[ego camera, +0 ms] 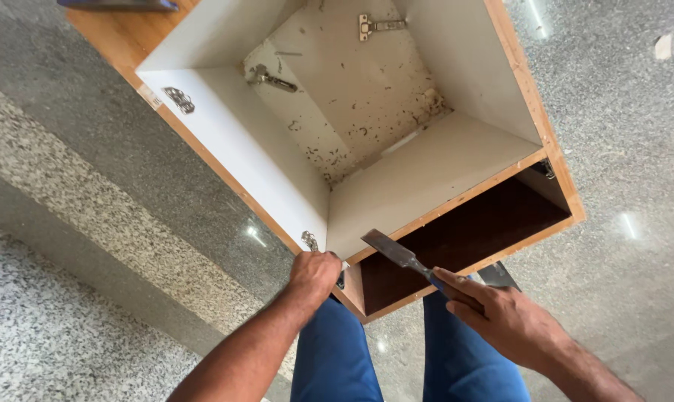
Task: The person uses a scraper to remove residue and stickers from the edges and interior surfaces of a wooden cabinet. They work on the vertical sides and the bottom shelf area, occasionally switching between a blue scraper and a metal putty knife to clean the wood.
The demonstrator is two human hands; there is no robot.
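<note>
Left hand point(314, 274) clenched on the near corner of the open wooden cabinet point(426, 179), just beside a metal hinge plate point(309, 240). Right hand point(501, 316) grasping the handle of a chisel point(393, 251), flat blade resting on the edge of the white divider panel point(419, 186). Below, blue trousers point(337, 357) and grey speckled floor point(91, 171).

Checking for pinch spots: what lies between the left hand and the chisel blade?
In the head view, only the cabinet's wood-edged front corner lies between the left hand and the chisel; no other object.
</note>
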